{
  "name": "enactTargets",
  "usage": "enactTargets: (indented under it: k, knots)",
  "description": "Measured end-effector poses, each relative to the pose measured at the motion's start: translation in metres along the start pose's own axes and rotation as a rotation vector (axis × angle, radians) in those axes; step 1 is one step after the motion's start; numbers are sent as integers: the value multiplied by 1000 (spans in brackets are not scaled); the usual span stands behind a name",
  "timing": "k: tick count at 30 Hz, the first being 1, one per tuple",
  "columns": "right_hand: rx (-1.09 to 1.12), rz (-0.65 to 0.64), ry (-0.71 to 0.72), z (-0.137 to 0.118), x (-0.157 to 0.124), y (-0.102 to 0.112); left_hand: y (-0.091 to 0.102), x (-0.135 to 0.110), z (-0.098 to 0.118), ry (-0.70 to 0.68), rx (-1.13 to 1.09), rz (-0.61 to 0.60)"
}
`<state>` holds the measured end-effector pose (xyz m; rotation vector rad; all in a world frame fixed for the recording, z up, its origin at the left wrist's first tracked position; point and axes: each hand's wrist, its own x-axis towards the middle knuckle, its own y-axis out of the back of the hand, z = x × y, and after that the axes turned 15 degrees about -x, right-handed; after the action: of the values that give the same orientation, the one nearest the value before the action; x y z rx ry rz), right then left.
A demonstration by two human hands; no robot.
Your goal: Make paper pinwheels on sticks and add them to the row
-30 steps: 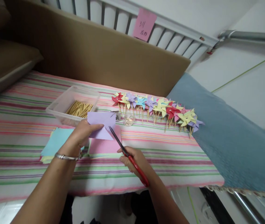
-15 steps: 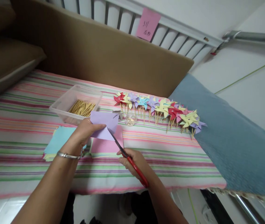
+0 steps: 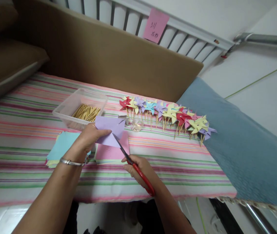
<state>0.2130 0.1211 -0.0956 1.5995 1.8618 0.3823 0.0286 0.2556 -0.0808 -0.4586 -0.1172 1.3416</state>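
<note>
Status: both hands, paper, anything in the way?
Left hand pinching purple paper. Right hand gripping red-handled scissors, blade tips at paper. Left thumb near tips.

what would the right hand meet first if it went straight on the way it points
Likely the purple paper: the scissors in the right hand point at it, their tips overlapping it in view, though contact is unclear.

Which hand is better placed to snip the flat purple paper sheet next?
Probably the right hand: it holds the red-handled metal scissors, blades at the purple paper sheet, which the left hand grips.
</note>
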Motion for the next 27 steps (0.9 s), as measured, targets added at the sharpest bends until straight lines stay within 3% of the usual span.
enactTargets:
  k: [27]
  knots:
    - [23,1,-31,-2,1,-4,0,0,-2,-4,-145,-32]
